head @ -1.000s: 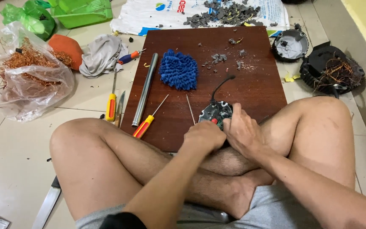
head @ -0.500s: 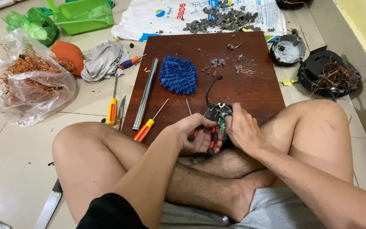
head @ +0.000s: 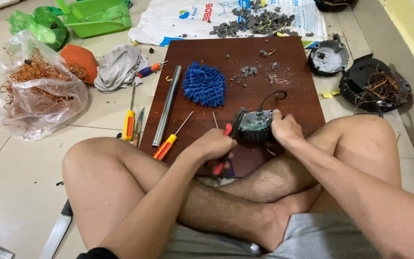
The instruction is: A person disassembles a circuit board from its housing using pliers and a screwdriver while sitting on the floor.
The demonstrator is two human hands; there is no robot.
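Observation:
I sit cross-legged on a tiled floor at the near edge of a dark wooden board (head: 293,96). My left hand (head: 215,145) grips red-handled pliers (head: 227,144), their jaws against a small round black motor part (head: 255,125). My right hand (head: 286,128) steadies that part from the right side. A black wire curls up from the part onto the board.
On the board lie a blue fluffy pad (head: 204,85), a metal rod (head: 166,105), a yellow-handled screwdriver (head: 170,140) and grey debris. Left on the floor: another yellow screwdriver (head: 129,122), a grey rag (head: 119,67), a bag of copper wire (head: 29,86), a knife (head: 57,233). Black housings (head: 374,86) sit right.
My left hand has picked up the red-handled pliers and brought them to the motor part. My right hand now holds the part slightly lifted and turned. The camera view has shifted a little.

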